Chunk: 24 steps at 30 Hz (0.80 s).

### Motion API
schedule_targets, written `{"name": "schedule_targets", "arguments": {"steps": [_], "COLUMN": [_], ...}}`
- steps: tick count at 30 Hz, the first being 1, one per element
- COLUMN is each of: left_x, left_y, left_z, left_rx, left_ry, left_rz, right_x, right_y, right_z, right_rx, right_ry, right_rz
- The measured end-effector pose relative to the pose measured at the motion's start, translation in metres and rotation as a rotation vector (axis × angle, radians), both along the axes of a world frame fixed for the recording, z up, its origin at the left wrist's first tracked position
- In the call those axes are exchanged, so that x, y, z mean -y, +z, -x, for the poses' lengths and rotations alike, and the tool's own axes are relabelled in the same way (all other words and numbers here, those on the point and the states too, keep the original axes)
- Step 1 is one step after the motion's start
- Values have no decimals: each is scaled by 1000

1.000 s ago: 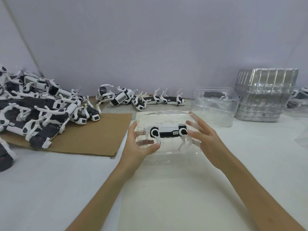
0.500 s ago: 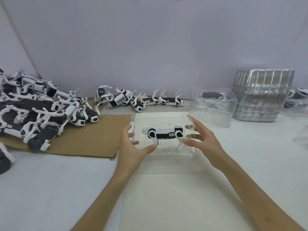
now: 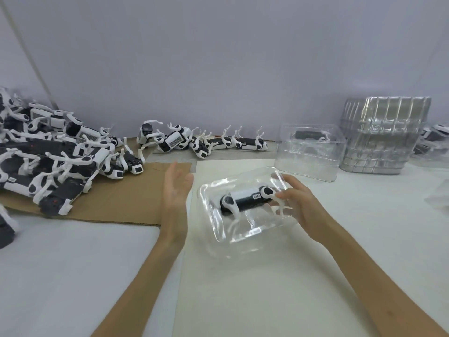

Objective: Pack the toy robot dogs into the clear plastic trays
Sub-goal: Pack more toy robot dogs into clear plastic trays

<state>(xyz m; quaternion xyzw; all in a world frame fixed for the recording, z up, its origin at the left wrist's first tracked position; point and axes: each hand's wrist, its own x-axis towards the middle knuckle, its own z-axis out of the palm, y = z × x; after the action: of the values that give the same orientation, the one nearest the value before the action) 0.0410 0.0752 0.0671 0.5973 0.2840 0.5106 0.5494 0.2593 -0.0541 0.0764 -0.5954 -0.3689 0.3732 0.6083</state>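
One toy robot dog, black-bodied with white legs and a small label on its white back, lies on its side in a clear plastic tray held tilted over a cream mat on the worktop. The right hand grips the tray's right end, fingers curled on its rim. The left hand, on the other end half a second ago, has let go and hovers flat-fingered just beside it. Beyond, a heap of loose dogs covers a cardboard sheet, a row of dogs lies by the wall, and a second clear tray holds a dog beside a stack of nested trays.
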Motion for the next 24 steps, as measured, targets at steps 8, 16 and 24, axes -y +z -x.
{"name": "schedule_targets", "arguments": {"steps": [8, 16, 24], "left_x": [12, 18, 25], "left_y": [-2, -1, 1], "left_z": [0, -3, -5], "left_rx": [-275, -375, -301], "left_ry": [-533, -548, -292], "left_rz": [-185, -228, -347], "right_x": [7, 13, -7], "right_y": [-1, 25, 54], "right_z": [-3, 7, 36], "right_rx": [301, 952, 1350], "right_ry": [225, -98, 371], "right_rz": [165, -100, 473]}}
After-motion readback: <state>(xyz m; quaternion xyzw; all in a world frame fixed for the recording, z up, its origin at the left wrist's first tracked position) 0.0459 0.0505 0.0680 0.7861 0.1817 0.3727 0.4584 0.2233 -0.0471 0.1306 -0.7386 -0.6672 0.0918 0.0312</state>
